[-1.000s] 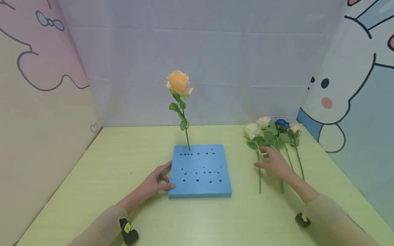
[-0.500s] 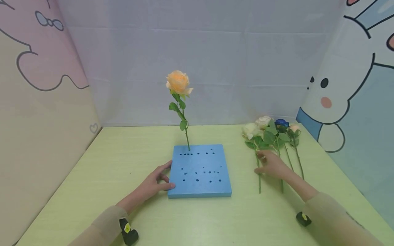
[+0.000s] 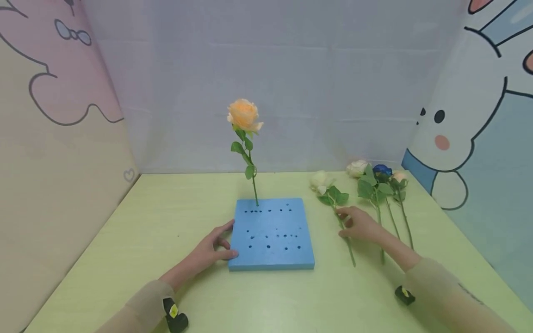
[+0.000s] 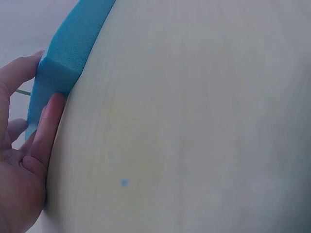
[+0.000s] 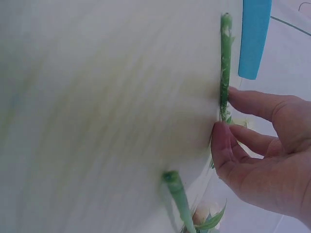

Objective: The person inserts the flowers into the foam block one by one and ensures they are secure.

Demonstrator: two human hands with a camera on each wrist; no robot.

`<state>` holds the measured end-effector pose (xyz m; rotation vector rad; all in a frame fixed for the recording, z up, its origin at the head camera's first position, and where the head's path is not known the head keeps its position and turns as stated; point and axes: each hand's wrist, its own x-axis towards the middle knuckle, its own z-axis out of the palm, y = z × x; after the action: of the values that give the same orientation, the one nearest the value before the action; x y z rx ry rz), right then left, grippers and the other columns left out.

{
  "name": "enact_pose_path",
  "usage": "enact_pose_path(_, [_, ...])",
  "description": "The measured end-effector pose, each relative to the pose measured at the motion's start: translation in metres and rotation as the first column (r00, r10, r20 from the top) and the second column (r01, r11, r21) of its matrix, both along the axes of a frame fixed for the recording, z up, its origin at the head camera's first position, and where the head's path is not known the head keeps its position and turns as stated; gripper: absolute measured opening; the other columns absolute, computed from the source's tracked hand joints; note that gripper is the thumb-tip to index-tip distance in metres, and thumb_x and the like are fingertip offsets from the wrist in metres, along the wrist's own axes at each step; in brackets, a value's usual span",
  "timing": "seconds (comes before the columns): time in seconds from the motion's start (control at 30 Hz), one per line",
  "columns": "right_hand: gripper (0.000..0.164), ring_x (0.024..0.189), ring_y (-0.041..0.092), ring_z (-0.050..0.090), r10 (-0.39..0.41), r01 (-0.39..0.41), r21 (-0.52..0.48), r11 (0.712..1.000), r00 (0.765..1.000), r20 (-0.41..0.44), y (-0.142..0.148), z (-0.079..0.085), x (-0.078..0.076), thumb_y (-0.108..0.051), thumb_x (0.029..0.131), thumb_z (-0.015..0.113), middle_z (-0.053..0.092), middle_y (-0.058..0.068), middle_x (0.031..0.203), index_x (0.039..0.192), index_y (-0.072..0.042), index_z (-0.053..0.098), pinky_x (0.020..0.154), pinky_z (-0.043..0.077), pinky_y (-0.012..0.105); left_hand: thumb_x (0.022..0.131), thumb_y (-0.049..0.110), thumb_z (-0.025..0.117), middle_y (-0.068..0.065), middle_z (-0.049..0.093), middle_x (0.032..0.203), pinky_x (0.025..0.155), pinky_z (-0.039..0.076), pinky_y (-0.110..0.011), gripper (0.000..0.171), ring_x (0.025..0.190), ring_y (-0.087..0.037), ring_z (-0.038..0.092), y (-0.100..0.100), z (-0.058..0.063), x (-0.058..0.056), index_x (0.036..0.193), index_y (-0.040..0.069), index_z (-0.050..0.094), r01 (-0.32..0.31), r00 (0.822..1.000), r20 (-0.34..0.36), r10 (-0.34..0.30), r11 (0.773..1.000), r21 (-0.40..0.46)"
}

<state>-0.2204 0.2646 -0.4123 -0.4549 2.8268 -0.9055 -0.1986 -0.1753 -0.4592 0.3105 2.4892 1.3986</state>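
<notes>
Upright at the back of the blue foam board (image 3: 275,257) stands a peach rose (image 3: 244,115), its stem in a hole. My left hand (image 3: 208,249) rests against the board's left side. The thumb touches the front left corner, and the other fingers lie fairly straight along the edge, as the left wrist view (image 4: 46,126) of the fingers shows. On the right, my right hand (image 3: 361,225) pinches the green stem of a white rose (image 3: 321,182) between thumb and fingers. This rose lies slanted, bloom toward the back. In the right wrist view its stem (image 5: 226,53) runs past the thumb.
Beyond the right hand lie another white rose (image 3: 357,168), a blue rose (image 3: 382,170) and a pale peach rose (image 3: 399,176), their leaves overlapping. Several holes dot the board. A white cloth (image 3: 266,83) hangs behind the pale green table (image 3: 175,208); printed panels flank both sides.
My right hand closed its fingers on the white rose's stem and drew it left, apart from the other roses; its bloom swung left. The left hand and board stay in place.
</notes>
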Motion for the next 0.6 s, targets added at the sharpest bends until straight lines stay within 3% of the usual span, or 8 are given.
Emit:
enact_pose_path(0.3, [0.062,0.091,0.034,0.068,-0.03,0.029,0.005,1.0,1.0,0.011,-0.01,-0.001,-0.001,0.003,0.079,0.071,0.063,0.028,0.111,0.135,0.012,0.048,0.077,0.057,0.04,0.082,0.035,0.08,-0.004,0.037,0.158,0.088,0.043,-0.033,0.092,0.099,-0.014,0.058,0.001,0.0,0.002,0.157,0.029,0.027,-0.007,1.0,-0.005,0.007,1.0,-0.002])
enact_pose_path(0.6, [0.055,0.094,0.035,0.066,-0.08,0.08,0.005,0.997,0.997,-0.011,-0.016,-0.004,-0.005,-0.004,0.086,0.07,0.064,0.025,0.107,0.134,0.011,0.049,0.074,0.056,0.038,0.083,0.036,0.079,-0.001,0.043,0.151,0.092,0.04,-0.035,0.091,0.099,-0.013,0.057,0.001,-0.001,0.002,0.157,0.031,0.027,-0.01,1.0,-0.022,0.01,1.0,-0.024])
